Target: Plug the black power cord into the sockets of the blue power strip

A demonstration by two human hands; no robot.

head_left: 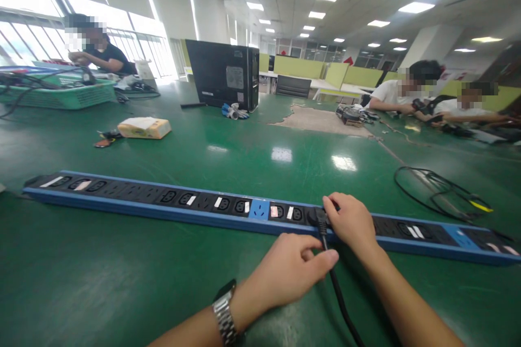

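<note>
A long blue-and-black power strip [228, 211] lies across the green table, with rows of sockets and small white labels on its top. A black plug [316, 218] sits at one of its sockets, and its thick black cord [341, 298] runs down toward me. My right hand [350, 220] is on the strip just right of the plug, fingers curled over it and the thumb side against the plug. Below the plug, my left hand [291, 268] has thumb and forefinger apart beside the cord, the thumb crossing in front of it. A metal-band watch is on the left wrist.
Behind the strip are a tissue pack [144, 127], a black computer tower [222, 73] and gloves [235, 111]. A green basket [69, 95] of cables stands at left, a coiled black cable [437, 190] at right. One person sits far left, two at right.
</note>
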